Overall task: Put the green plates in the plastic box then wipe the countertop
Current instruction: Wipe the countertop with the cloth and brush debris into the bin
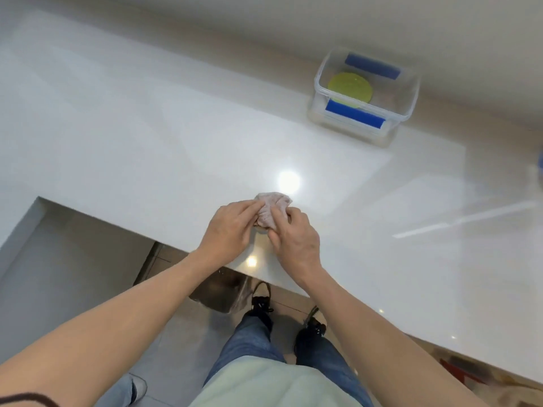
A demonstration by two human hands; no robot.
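Observation:
A clear plastic box [408,92] with blue clips stands at the back right of the white countertop [147,148], against the wall. Green plates [350,87] lie stacked inside it. Near the counter's front edge, a crumpled pale pinkish cloth [271,205] rests on the surface. My left hand [230,229] grips its left side and my right hand [293,235] grips its right side, the fingers of both pinched into the fabric. The lower part of the cloth is hidden between the two hands.
The counter's front edge runs diagonally below my hands and steps back at the left around a grey recess [58,259]. A metal bin [223,292] stands on the floor under the edge, by my feet. A blurred blue object [540,168] shows at the right border.

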